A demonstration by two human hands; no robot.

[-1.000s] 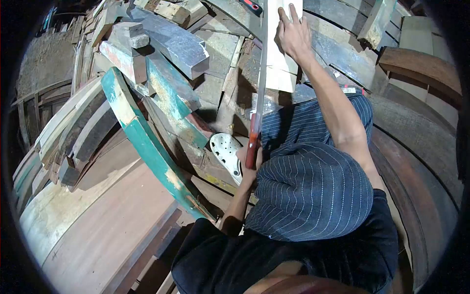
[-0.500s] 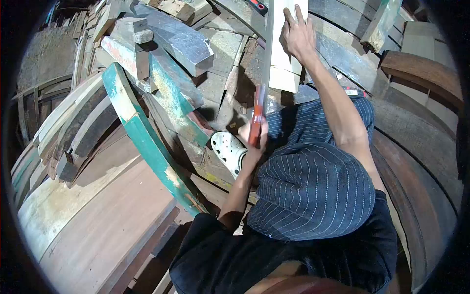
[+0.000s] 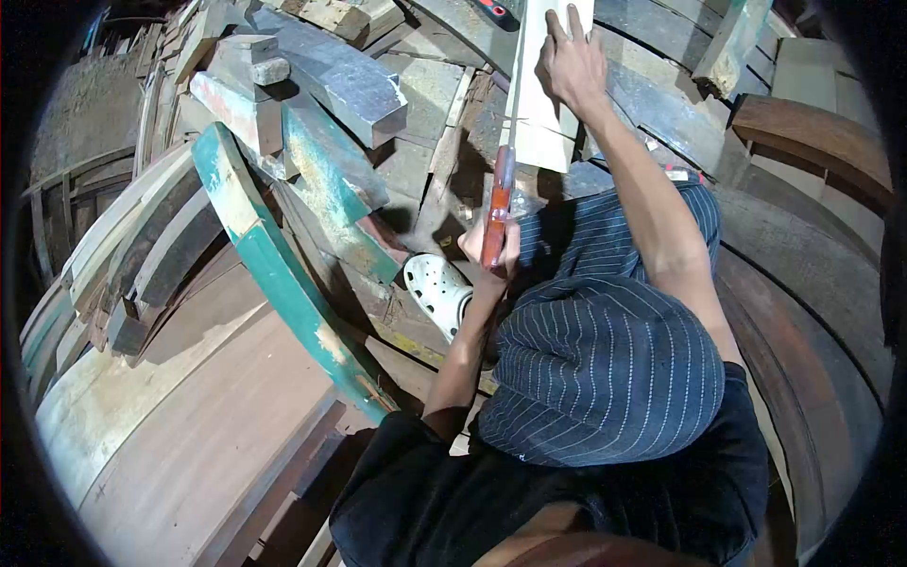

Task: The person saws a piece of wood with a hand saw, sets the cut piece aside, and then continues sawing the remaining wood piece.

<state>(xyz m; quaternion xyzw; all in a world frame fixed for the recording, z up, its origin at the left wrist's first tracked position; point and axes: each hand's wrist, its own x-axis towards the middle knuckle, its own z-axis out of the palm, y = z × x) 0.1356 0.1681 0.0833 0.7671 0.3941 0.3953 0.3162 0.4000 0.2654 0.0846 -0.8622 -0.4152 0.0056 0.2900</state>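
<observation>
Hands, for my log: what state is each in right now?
Left hand: closed on the saw handle.
Right hand: open, flat on the board.

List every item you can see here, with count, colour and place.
saw-like tool: one, red-orange handle, centre
board: one, whitish, top centre
tool handle: one, red and black, top edge
curved green piece: one, bare patches, left of centre
curved brown piece: one, upper right
thick beams: several, grey, upper left
curved planks: several, tan and grey, far left
broad panel: one, pinkish tan, lower left
striped clothing: dark blue, white lines, centre
shirt: one, black, bottom
clog: one visible, white, left of the striped clothing
left hand: one, bare, around the red-orange handle
right hand: one, bare, on the board
</observation>
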